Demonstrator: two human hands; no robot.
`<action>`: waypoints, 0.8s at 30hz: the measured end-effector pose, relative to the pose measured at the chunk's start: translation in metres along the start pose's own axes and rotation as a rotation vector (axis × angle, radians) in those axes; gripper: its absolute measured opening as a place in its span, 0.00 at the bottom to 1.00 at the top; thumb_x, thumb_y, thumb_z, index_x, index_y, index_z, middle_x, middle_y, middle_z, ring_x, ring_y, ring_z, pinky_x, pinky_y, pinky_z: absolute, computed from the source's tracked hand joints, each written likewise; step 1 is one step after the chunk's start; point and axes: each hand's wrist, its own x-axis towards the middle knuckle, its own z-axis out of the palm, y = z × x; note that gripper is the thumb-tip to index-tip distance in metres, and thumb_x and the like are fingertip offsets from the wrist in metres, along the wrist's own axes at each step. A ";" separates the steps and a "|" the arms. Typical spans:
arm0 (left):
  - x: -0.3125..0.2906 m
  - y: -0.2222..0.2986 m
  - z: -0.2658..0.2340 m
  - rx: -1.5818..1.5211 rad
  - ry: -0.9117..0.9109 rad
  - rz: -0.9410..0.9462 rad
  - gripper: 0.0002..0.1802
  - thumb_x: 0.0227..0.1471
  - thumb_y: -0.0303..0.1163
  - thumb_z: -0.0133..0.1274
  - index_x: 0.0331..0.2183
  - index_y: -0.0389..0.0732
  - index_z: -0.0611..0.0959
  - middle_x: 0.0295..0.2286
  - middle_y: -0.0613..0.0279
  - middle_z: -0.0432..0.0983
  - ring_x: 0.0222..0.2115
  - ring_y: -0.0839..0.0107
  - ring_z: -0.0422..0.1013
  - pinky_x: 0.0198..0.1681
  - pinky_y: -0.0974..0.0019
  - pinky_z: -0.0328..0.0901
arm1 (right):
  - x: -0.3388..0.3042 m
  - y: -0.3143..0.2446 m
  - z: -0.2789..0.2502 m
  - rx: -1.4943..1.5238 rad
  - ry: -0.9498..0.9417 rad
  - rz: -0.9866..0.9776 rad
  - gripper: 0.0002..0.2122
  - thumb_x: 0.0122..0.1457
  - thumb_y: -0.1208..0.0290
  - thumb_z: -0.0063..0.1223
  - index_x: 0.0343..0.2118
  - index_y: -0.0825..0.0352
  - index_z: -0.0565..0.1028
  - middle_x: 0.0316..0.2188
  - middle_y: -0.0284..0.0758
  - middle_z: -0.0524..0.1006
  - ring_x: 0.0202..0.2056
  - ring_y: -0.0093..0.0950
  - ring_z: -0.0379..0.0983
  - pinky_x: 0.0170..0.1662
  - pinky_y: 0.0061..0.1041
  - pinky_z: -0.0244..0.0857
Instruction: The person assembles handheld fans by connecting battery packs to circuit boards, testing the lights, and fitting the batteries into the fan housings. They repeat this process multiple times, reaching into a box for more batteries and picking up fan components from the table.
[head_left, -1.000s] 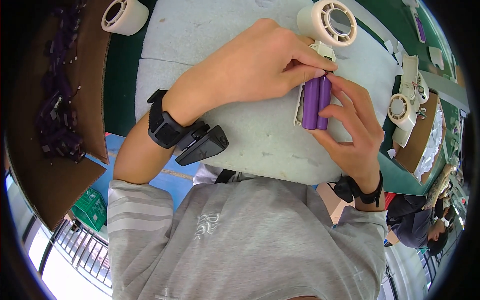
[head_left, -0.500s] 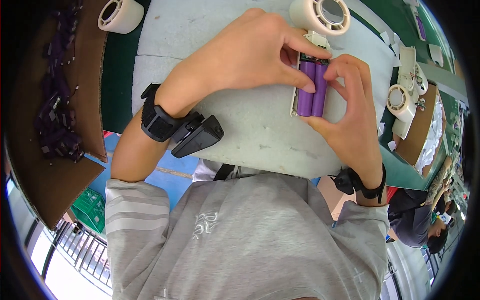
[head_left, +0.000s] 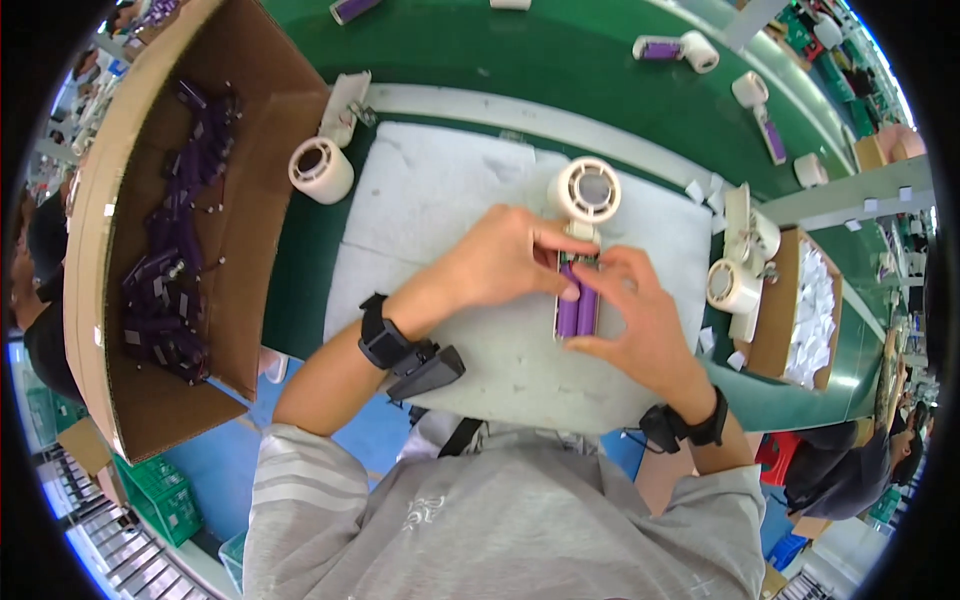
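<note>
A white handheld fan lies on the pale work mat, its round head [head_left: 585,190] pointing away from me. Its handle is open toward me and holds a pair of purple battery cells [head_left: 577,310] side by side, with a strip of green circuit board at their far end. From the left, my left hand [head_left: 505,262] grips the handle, thumb on the left cell and index finger across the circuit board end. My right hand [head_left: 645,325] closes around the cells, thumb at their near end and fingertips by their far end. Fingers partly hide the board.
At left stands a deep cardboard box [head_left: 235,300] of purple battery packs. A fan part [head_left: 322,170] rests beside it. On the right are more fan parts [head_left: 735,285] and a carton [head_left: 775,310] of white pieces. Fans with purple cells [head_left: 660,48] lie on the green belt beyond.
The view has pulled back and shows more of the bench. Both hands stay on the fan; the right fingers have come in closer to the far end of the cells.
</note>
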 end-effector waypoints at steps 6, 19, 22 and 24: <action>-0.002 0.010 -0.005 -0.018 -0.104 -0.043 0.27 0.39 0.20 0.64 0.46 0.41 0.81 0.34 0.58 0.81 0.32 0.78 0.75 0.39 0.71 0.71 | -0.002 -0.010 0.005 -0.288 0.047 -0.128 0.33 0.36 0.69 0.72 0.49 0.70 0.71 0.49 0.41 0.66 0.45 0.38 0.71 0.44 0.32 0.71; 0.004 0.015 -0.008 0.095 0.261 0.088 0.16 0.47 0.27 0.59 0.42 0.41 0.82 0.25 0.55 0.80 0.23 0.70 0.75 0.31 0.69 0.69 | 0.099 0.023 -0.057 -0.678 0.449 0.129 0.27 0.49 0.68 0.62 0.53 0.67 0.68 0.49 0.45 0.70 0.48 0.42 0.70 0.51 0.35 0.64; -0.001 0.021 -0.013 0.099 0.223 0.016 0.13 0.48 0.28 0.59 0.39 0.43 0.83 0.20 0.56 0.78 0.19 0.67 0.74 0.27 0.69 0.67 | 0.140 0.013 -0.063 -0.590 0.350 0.108 0.27 0.50 0.64 0.61 0.53 0.66 0.68 0.47 0.46 0.72 0.48 0.42 0.70 0.51 0.35 0.64; -0.003 0.020 -0.013 0.099 0.257 0.075 0.12 0.48 0.27 0.58 0.38 0.43 0.83 0.19 0.55 0.77 0.18 0.65 0.73 0.26 0.68 0.67 | 0.188 0.014 -0.066 -0.609 0.213 0.166 0.28 0.51 0.58 0.60 0.54 0.66 0.67 0.45 0.45 0.74 0.47 0.44 0.71 0.49 0.36 0.65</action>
